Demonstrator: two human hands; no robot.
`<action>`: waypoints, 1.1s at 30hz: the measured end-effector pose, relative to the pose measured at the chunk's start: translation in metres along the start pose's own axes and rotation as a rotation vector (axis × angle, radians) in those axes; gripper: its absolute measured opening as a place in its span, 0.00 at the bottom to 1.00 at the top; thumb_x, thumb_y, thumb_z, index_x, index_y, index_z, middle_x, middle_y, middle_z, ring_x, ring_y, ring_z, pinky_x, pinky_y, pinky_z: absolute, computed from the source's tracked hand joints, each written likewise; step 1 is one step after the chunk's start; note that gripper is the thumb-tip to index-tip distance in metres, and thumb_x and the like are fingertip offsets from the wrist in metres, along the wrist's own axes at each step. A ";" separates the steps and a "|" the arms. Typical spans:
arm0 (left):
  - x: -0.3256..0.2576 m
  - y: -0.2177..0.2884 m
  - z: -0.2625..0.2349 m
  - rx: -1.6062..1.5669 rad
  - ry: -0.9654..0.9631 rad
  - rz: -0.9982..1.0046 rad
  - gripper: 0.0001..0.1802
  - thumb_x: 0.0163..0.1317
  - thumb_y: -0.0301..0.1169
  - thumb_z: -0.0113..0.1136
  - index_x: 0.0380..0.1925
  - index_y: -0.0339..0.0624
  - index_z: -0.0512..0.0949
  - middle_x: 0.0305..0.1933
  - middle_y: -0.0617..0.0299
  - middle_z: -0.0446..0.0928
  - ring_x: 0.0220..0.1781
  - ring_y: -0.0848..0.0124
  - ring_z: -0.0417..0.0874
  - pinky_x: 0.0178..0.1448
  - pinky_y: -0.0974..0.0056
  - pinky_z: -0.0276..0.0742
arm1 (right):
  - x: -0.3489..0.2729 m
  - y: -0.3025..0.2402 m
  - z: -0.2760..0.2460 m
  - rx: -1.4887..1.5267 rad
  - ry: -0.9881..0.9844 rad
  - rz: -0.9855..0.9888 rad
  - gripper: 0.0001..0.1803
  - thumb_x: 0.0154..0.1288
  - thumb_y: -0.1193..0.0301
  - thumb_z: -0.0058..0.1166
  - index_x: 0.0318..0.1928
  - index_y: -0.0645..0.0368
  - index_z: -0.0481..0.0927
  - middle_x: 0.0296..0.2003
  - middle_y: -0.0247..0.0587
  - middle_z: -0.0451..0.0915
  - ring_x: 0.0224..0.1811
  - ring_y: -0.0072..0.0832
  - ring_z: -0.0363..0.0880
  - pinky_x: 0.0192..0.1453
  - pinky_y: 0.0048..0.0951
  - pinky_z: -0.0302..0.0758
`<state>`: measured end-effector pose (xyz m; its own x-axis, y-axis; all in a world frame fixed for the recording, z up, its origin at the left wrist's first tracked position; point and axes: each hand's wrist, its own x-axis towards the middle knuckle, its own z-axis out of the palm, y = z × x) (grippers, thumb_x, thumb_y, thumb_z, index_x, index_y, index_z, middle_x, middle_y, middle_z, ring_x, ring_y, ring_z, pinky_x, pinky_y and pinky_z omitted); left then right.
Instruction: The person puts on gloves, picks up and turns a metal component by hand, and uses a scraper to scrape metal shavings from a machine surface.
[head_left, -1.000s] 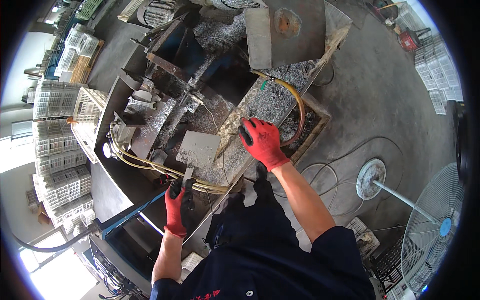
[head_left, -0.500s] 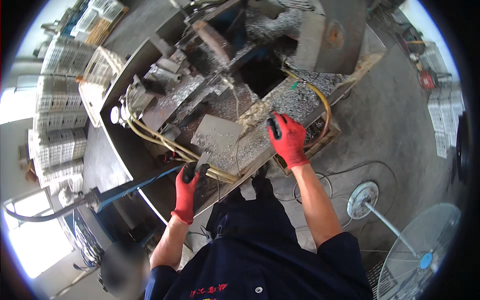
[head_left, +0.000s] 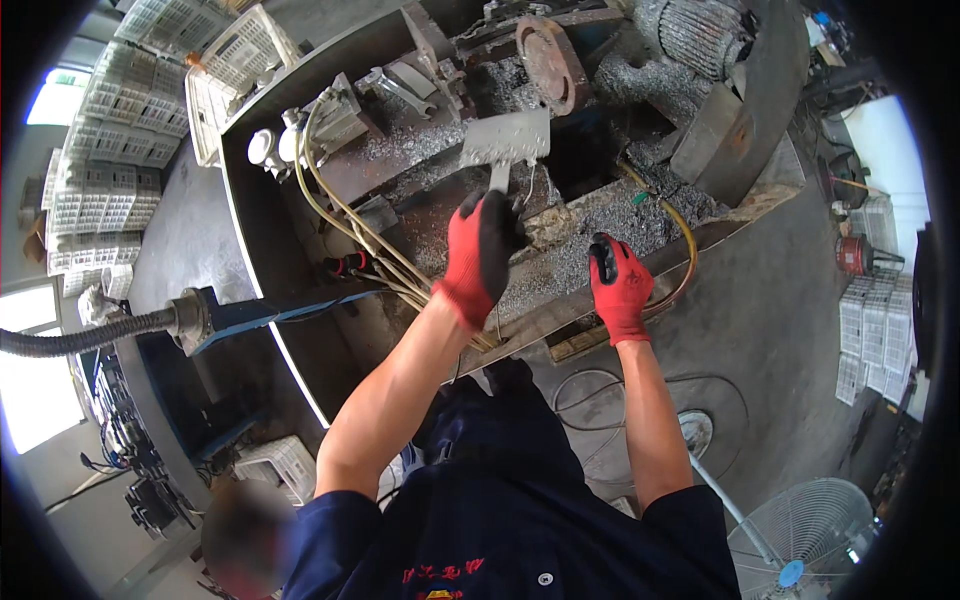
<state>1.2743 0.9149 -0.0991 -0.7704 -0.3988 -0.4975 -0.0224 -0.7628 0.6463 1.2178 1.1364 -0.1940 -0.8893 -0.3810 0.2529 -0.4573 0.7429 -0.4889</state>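
Observation:
My left hand [head_left: 478, 255], in a red and black glove, is closed around the short handle of a flat grey metal scraper [head_left: 505, 140]. The scraper's blade is held over the machine bed, which is heaped with grey metal shavings [head_left: 590, 235]. My right hand [head_left: 618, 285], gloved the same way, rests with fingers curled on the wooden rim of the chip tray [head_left: 570, 305] and holds nothing loose. Yellow hoses [head_left: 335, 215] run along the machine just left of my left hand.
A rusty round flange [head_left: 550, 50] and a motor [head_left: 700, 35] sit at the back of the machine. A grey corrugated hose [head_left: 90, 335] enters at the left. White plastic crates [head_left: 110, 150] are stacked at the left and right. A floor fan [head_left: 800, 540] stands at lower right.
My left hand has risen from the machine's front edge and now lifts the scraper over the shavings. My right hand has slid down to the tray rim. The view has swung left.

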 end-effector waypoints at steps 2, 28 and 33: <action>0.025 -0.005 0.012 -0.048 0.008 0.039 0.05 0.73 0.32 0.55 0.40 0.43 0.75 0.34 0.64 0.74 0.30 0.74 0.74 0.33 0.67 0.73 | 0.000 0.001 -0.001 0.008 -0.008 -0.005 0.19 0.61 0.63 0.66 0.53 0.49 0.84 0.45 0.41 0.84 0.42 0.46 0.84 0.45 0.42 0.80; 0.103 -0.069 0.049 0.027 0.134 0.210 0.08 0.70 0.34 0.62 0.34 0.46 0.76 0.30 0.64 0.80 0.22 0.76 0.71 0.26 0.67 0.69 | 0.001 0.005 -0.005 -0.016 -0.012 0.006 0.18 0.61 0.67 0.65 0.52 0.51 0.84 0.42 0.42 0.84 0.42 0.45 0.84 0.46 0.42 0.80; 0.120 -0.088 0.022 0.285 0.213 0.391 0.07 0.72 0.30 0.59 0.44 0.40 0.76 0.33 0.60 0.83 0.22 0.75 0.73 0.24 0.65 0.70 | 0.004 -0.006 -0.004 0.049 -0.043 -0.013 0.19 0.61 0.70 0.66 0.53 0.54 0.84 0.45 0.43 0.85 0.45 0.47 0.85 0.49 0.42 0.80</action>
<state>1.1703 0.9453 -0.2030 -0.6096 -0.7433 -0.2754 0.0455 -0.3797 0.9240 1.2165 1.1329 -0.1867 -0.8819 -0.4148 0.2239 -0.4677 0.7102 -0.5261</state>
